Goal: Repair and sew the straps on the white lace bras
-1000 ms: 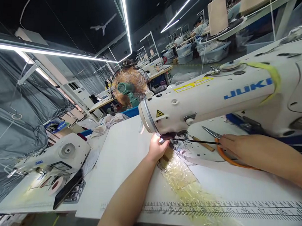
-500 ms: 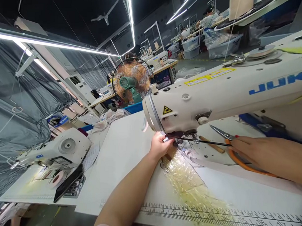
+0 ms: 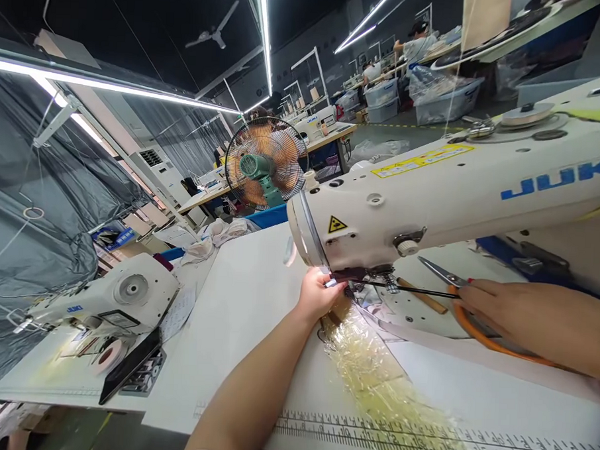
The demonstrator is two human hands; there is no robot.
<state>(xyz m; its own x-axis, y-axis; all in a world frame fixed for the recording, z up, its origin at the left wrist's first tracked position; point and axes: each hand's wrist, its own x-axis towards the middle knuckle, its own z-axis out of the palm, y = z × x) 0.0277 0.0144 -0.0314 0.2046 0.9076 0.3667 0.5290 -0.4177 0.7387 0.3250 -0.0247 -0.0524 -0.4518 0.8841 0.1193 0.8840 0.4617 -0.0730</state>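
Note:
My left hand is closed in a pinch below the needle end of a white sewing machine. A small pale piece shows at its fingertips, too little to name. A thin black cord runs straight from near those fingertips to my right hand, whose fingers are closed on its other end. Scissors with orange handles lie by and partly under my right hand, blades pointing toward the machine. A crinkled clear, yellowish strip extends from below my left hand toward the table's front edge.
A printed ruler runs along the front edge of the white table. A wooden stick lies on the machine bed. Another sewing machine stands at left, a fan behind. Several people and plastic bins are farther back.
The view has shifted slightly, so the machine appears a little lower and farther right. Both hands keep nearly the same position and hold.

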